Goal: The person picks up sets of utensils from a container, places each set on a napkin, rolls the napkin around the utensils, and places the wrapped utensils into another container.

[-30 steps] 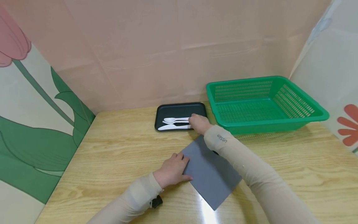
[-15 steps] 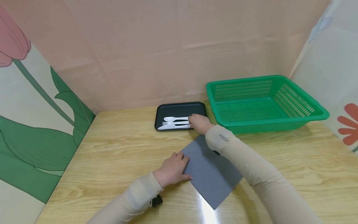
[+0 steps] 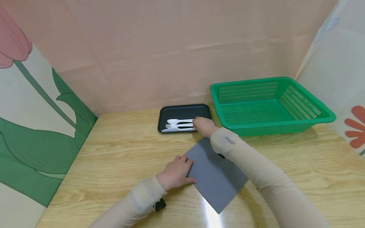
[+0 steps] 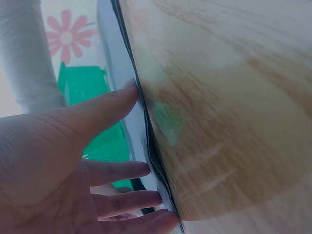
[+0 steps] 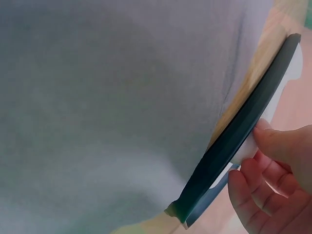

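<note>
My left hand [image 3: 174, 173] lies with extended fingers on the near-left edge of a flat grey rectangular sheet [image 3: 214, 177]. Its layered dark edge [image 4: 153, 146] shows in the left wrist view, right at the fingertips. My right hand [image 3: 204, 126] reaches over the front right of a black tray [image 3: 182, 111] and pinches a white fork [image 3: 174, 125] by the handle. Beside the fork lie a white spoon [image 3: 173, 121], farther back, and a white knife [image 3: 169, 129], nearer me. The handle ends of all three are hidden behind the hand.
A green slotted basket [image 3: 273, 125] stands right of the tray, close to it. The wooden table [image 3: 119, 152] meets a pinkish wall covering [image 3: 142, 63] at the back. Printed panels with flowers stand at both sides.
The fork has shifted away from the spoon, toward me, and now lies close along the knife. My left hand, the grey sheet and the tray stay put.
</note>
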Demonstrator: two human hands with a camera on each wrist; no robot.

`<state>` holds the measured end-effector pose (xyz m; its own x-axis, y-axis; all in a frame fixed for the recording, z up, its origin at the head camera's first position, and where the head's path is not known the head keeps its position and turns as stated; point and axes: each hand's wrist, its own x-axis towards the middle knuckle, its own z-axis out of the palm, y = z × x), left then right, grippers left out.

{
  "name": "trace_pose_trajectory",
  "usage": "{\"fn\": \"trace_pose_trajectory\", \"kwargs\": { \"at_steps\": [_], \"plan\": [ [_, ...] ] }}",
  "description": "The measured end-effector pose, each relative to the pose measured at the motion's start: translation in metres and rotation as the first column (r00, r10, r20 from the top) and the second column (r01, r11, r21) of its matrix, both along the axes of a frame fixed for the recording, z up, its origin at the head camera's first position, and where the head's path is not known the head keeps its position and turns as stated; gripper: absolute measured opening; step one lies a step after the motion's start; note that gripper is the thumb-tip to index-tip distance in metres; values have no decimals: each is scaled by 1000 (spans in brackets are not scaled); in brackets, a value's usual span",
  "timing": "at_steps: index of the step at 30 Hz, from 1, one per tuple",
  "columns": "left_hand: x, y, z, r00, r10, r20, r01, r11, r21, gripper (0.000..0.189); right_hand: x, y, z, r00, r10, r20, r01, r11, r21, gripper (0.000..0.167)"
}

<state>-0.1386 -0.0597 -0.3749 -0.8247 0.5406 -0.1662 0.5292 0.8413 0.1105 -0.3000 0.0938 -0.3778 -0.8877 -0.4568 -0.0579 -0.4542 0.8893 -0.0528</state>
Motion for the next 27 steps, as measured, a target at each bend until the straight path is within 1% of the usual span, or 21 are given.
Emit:
{"fn": "trace_pose_trajectory", "kwargs": {
  "at_steps": [6,11,17,27],
  "plan": [
    [0,0,-1,1000,0,3,0,1000,5,66,2,1,0,1000,6,-27,-6,1000,3,10],
    [-1,-1,-2,1000,-2,-4,2,1000,6,66,5,2,4,999,13,-50,-13,1000,0,11],
    [-1,0,-1,1000,-3,-10,3,1000,2,66,9,2,10,999,11,-35,-11,1000,-4,11],
    [-1,0,-1,1000,2,1,-2,1000,-2,67,11,6,12,1000,16,-9,-16,999,-36,9]
  ]
}}
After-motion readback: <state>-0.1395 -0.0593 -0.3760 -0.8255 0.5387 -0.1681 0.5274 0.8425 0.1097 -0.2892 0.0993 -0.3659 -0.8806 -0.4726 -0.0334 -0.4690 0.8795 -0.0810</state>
